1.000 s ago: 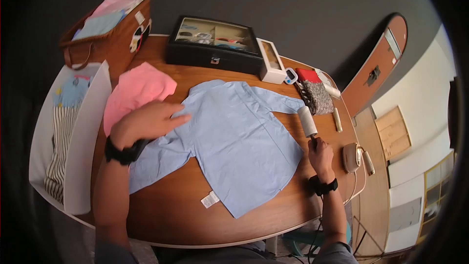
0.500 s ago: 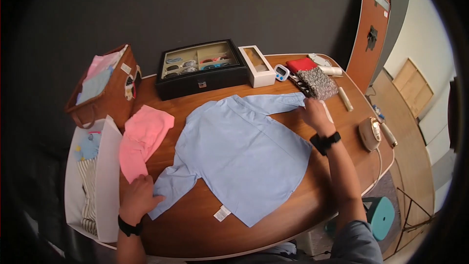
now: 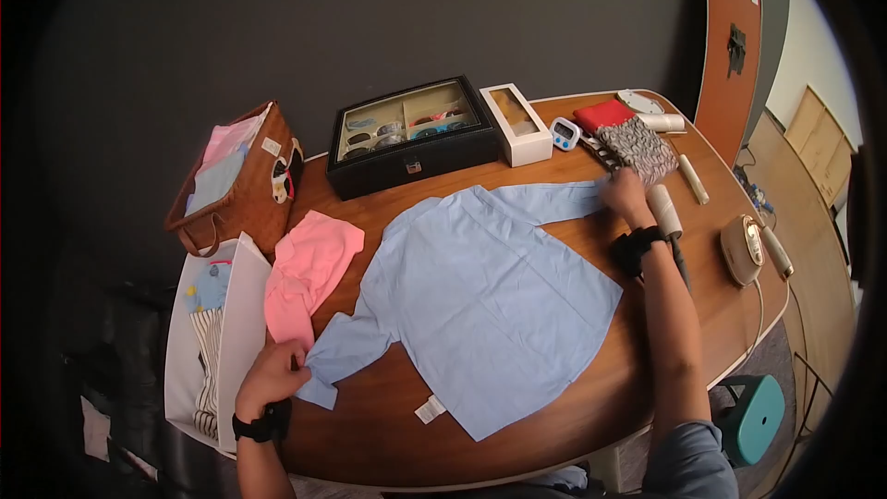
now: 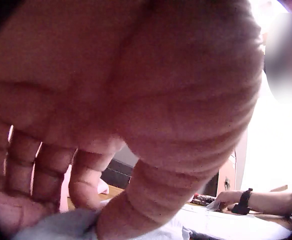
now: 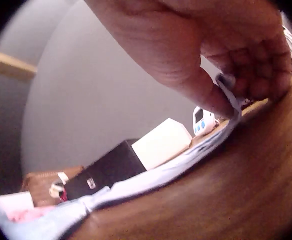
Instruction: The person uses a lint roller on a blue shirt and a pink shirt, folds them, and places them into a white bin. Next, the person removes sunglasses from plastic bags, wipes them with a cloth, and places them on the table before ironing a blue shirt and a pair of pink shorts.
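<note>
Pinches blue shirt (image 3: 499,305) by sleeve ends (image 3: 319,395), left hand (image 3: 270,377) at eight o'clock, right hand (image 3: 628,198) at two; likely light, limp, best held there.

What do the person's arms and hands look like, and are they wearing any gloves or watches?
No gloves show on the left hand or right hand. The left black wristband and right black wristband each have a chunky black piece on them. The right arm has a grey-blue sleeve stopping around the elbow. No left sleeve is in view.
</note>
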`<state>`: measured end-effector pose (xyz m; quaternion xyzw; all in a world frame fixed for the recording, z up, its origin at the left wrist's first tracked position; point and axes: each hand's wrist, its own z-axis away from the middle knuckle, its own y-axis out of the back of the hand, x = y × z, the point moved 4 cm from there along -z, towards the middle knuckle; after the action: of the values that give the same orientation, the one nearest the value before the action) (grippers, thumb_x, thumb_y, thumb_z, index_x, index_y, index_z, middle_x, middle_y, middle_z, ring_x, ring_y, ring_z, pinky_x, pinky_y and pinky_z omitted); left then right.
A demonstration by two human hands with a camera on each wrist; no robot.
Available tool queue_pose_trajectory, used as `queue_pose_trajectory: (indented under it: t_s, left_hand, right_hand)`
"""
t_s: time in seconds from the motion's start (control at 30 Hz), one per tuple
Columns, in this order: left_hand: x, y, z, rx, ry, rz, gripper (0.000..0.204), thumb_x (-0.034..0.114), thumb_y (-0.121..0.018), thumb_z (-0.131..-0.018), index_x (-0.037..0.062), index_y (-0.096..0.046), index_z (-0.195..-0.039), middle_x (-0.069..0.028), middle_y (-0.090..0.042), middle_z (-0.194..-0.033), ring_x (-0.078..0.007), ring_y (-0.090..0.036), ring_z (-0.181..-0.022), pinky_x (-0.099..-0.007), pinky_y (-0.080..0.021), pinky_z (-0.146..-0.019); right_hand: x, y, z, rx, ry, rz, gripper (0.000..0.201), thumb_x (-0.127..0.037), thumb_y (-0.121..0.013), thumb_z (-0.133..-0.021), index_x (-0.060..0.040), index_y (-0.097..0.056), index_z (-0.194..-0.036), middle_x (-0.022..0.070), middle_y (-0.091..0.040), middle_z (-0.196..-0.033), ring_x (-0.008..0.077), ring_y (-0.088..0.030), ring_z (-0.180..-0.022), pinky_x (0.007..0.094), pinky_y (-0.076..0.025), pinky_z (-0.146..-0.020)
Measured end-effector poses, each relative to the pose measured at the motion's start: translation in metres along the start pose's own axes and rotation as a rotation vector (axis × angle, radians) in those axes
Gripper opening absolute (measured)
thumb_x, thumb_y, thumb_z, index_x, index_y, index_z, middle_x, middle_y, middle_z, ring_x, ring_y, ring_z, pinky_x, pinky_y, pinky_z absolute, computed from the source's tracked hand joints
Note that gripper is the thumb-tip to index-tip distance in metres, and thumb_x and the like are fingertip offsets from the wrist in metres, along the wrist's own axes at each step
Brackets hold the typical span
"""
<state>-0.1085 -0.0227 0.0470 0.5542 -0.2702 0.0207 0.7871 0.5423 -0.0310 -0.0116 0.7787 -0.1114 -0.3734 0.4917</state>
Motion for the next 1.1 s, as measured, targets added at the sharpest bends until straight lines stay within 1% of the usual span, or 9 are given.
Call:
queue_pose_trajectory:
  t_s: [0.03, 0.1, 0.2, 0.27, 0.4, 0.53, 0.7, 1.0, 1.1]
  left_hand:
    - [-0.003, 0.003, 0.0, 0.047, -0.038, 0.105, 0.014, 0.002, -0.069, -0.071, 0.0014, -0.056, -0.074, -0.0075, -0.057, -0.069, -0.0136, -0.054, -0.063, -0.0281, -0.043, -0.059]
    - [-0.016, 0.003, -0.005, 0.086, -0.044, 0.219, 0.013, -0.001, -0.068, -0.073, 0.002, -0.055, -0.076, -0.0046, -0.057, -0.071, -0.0115, -0.053, -0.064, -0.0271, -0.042, -0.059]
    - [-0.019, 0.004, 0.001, 0.107, -0.026, 0.423, 0.014, -0.005, -0.064, -0.079, 0.0035, -0.054, -0.084, 0.0012, -0.054, -0.075, -0.0079, -0.048, -0.067, -0.025, -0.042, -0.06]
    - [-0.005, 0.002, 0.004, 0.139, -0.066, 0.522, 0.016, -0.006, -0.063, -0.082, 0.0034, -0.054, -0.091, 0.0018, -0.056, -0.076, -0.0065, -0.05, -0.068, -0.0217, -0.041, -0.062]
    - [0.031, 0.019, 0.013, 0.145, 0.097, 0.737, 0.021, -0.008, -0.061, -0.084, 0.0029, -0.058, -0.102, 0.0032, -0.058, -0.077, -0.0038, -0.052, -0.069, -0.018, -0.04, -0.065]
    - [0.046, 0.031, 0.006, 0.128, -0.045, 0.868, 0.029, -0.009, -0.058, -0.086, -0.0003, -0.061, -0.115, -0.0004, -0.065, -0.081, -0.0046, -0.06, -0.074, -0.0193, -0.045, -0.067]
    - [0.08, 0.036, -0.024, 0.095, -0.182, 1.033, 0.016, -0.001, -0.057, -0.091, -0.0048, -0.064, -0.105, -0.0075, -0.07, -0.091, -0.0108, -0.066, -0.082, -0.0228, -0.051, -0.077]
    - [0.159, -0.015, -0.111, -0.075, -0.232, 1.169, 0.037, 0.024, -0.054, -0.101, -0.0057, -0.057, -0.122, -0.0102, -0.066, -0.106, -0.0162, -0.064, -0.093, -0.0292, -0.052, -0.08]
    - [0.137, -0.044, -0.115, -0.013, -0.298, 0.796, 0.038, 0.029, -0.059, -0.098, -0.0026, -0.058, -0.12, -0.0096, -0.066, -0.106, -0.0147, -0.064, -0.09, -0.0292, -0.052, -0.078]
  right_hand:
    - [-0.005, 0.011, 0.002, 0.0, -0.031, -0.074, 0.031, -0.02, -0.064, -0.072, 0.0036, -0.068, -0.092, 0.0302, -0.067, -0.092, 0.0416, -0.067, -0.093, 0.0455, -0.052, -0.084]
    - [0.002, 0.011, -0.005, 0.034, -0.097, -0.264, 0.036, -0.025, -0.065, -0.071, 0.005, -0.069, -0.091, 0.0304, -0.067, -0.091, 0.0423, -0.067, -0.09, 0.0451, -0.052, -0.081]
    - [-0.037, 0.04, 0.013, 0.213, 0.036, -0.341, 0.033, -0.024, -0.067, -0.077, 0.0046, -0.067, -0.094, 0.0266, -0.068, -0.086, 0.0415, -0.067, -0.087, 0.0452, -0.052, -0.076]
    - [-0.075, 0.058, 0.032, 0.449, 0.3, -0.327, 0.024, -0.016, -0.064, -0.082, 0.0019, -0.065, -0.098, 0.0218, -0.067, -0.079, 0.0378, -0.067, -0.076, 0.0442, -0.05, -0.067]
    - [-0.163, 0.083, 0.111, 0.217, 0.543, -0.539, 0.022, -0.011, -0.068, -0.082, -0.0013, -0.063, -0.101, 0.0172, -0.07, -0.086, 0.0314, -0.068, -0.073, 0.0392, -0.053, -0.067]
    - [-0.206, 0.081, 0.176, -0.458, 0.953, -0.458, 0.03, -0.018, -0.073, -0.082, -0.002, -0.064, -0.105, 0.0155, -0.07, -0.088, 0.0313, -0.068, -0.074, 0.0392, -0.053, -0.069]
    - [-0.2, 0.104, 0.163, -0.089, 0.866, -0.423, 0.017, -0.017, -0.071, -0.083, -0.0011, -0.069, -0.089, 0.0164, -0.068, -0.075, 0.0338, -0.066, -0.07, 0.0411, -0.052, -0.065]
    - [-0.191, 0.109, 0.155, -0.024, 0.853, -0.312, 0.014, -0.015, -0.07, -0.082, -0.0013, -0.069, -0.083, 0.0172, -0.065, -0.067, 0.0354, -0.064, -0.066, 0.0443, -0.049, -0.061]
    - [-0.185, 0.106, 0.15, -0.067, 0.8, -0.206, 0.013, -0.014, -0.07, -0.08, -0.0013, -0.069, -0.083, 0.0179, -0.065, -0.069, 0.0356, -0.064, -0.069, 0.0448, -0.05, -0.064]
